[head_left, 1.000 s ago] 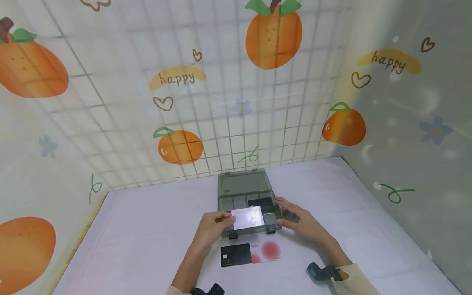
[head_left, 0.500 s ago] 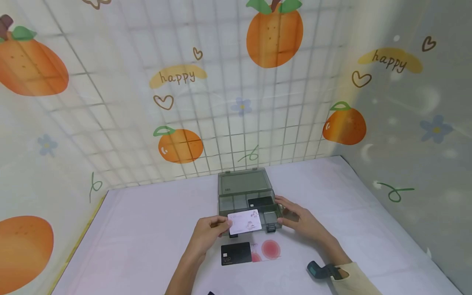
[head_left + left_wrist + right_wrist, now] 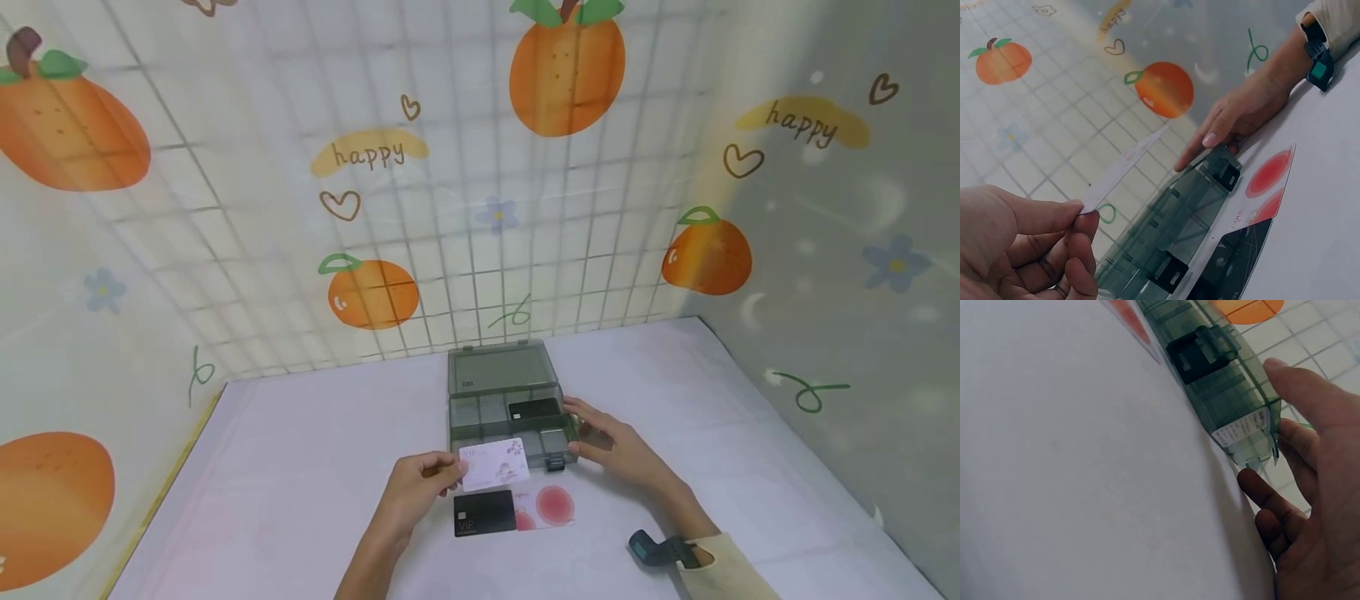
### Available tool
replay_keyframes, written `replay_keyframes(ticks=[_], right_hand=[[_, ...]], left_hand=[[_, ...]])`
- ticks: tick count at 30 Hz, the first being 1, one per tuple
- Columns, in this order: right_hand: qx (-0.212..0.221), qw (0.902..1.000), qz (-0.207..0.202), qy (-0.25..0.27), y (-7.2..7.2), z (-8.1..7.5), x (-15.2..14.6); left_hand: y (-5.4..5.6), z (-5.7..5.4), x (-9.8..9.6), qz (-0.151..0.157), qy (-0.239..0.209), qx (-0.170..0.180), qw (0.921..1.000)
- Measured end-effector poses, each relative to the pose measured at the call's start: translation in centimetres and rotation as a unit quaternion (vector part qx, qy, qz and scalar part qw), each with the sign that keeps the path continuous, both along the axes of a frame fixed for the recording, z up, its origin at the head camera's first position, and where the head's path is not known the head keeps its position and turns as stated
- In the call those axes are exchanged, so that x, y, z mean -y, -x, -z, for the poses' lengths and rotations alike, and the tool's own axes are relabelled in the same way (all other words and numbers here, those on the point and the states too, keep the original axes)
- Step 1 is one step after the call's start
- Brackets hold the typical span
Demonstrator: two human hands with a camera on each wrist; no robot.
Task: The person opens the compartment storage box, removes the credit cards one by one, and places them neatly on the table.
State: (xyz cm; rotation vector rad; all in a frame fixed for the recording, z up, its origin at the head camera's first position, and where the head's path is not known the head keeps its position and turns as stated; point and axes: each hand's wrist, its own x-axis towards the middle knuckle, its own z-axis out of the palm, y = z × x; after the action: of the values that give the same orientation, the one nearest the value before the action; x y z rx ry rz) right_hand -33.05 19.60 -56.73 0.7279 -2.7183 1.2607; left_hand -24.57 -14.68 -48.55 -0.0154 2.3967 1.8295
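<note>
My left hand (image 3: 422, 490) pinches a white VIP card (image 3: 495, 463) with a pink floral print between thumb and fingers. In the left wrist view the card (image 3: 1125, 169) is seen nearly edge-on, tilted up off the table. Behind it in the head view stands a translucent green compartment box (image 3: 465, 410), its lid (image 3: 502, 369) raised and leaning back. A black card (image 3: 534, 408) lies in the box's rear right part. My right hand (image 3: 618, 446) holds the box's right end, thumb near the front corner and forefinger farther back; the right wrist view shows the other fingers beside that end.
In front of the box lie a black VIP card (image 3: 483, 512) and a white card with red circles (image 3: 555, 506), side by side. Dark clasps (image 3: 1169, 272) project from the box's front. A fruit-printed curtain (image 3: 450, 183) hangs behind the white table (image 3: 315, 433).
My left hand has drawn the white card from over the box toward me and slightly left, down near the two cards on the table. The right hand stays at the box's right end.
</note>
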Motion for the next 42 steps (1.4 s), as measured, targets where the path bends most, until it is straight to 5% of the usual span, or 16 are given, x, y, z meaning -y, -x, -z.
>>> replay_keyframes(ticks=[42], right_hand=[[0.003,0.9999,-0.003,0.01,-0.2,-0.1,-0.1]], left_hand=[[-4.1,1.2,2.0,0.018,-0.01,0.062,0.9978]])
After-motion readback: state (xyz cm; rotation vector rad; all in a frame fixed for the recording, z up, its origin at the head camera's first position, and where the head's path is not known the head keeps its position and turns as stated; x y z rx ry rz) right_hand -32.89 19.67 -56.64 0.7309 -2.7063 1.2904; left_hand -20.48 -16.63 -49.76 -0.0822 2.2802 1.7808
